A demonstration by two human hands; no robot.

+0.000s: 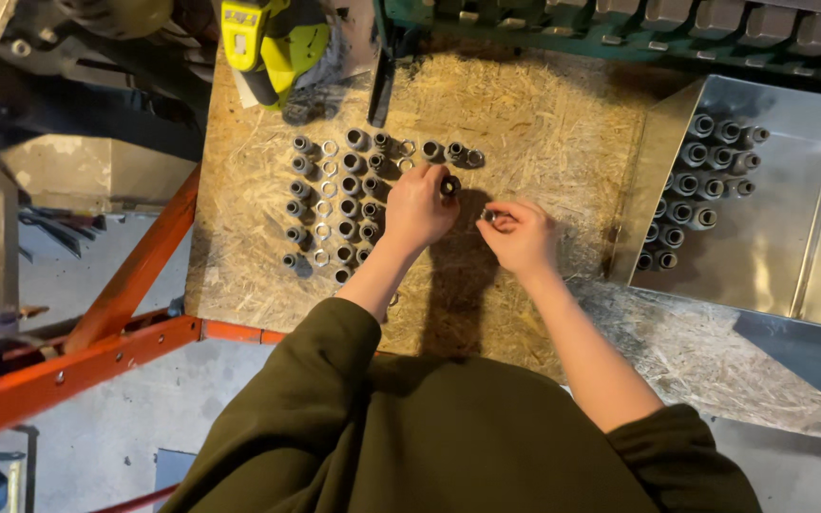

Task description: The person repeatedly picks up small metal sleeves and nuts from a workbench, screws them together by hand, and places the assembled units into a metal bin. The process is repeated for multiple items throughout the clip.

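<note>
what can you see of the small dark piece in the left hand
The small dark piece is a short, round, socket-like part, seemingly dark metal, with an open hole facing the camera. The left hand pinches it at the fingertips just above the chipboard bench top, right of the rows of similar parts. Its far side is hidden by the fingers. Nothing else touches it.

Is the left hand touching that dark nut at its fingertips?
Touching. The head view shows the left hand pinching the dark nut between its fingers, with no gap visible.
</note>
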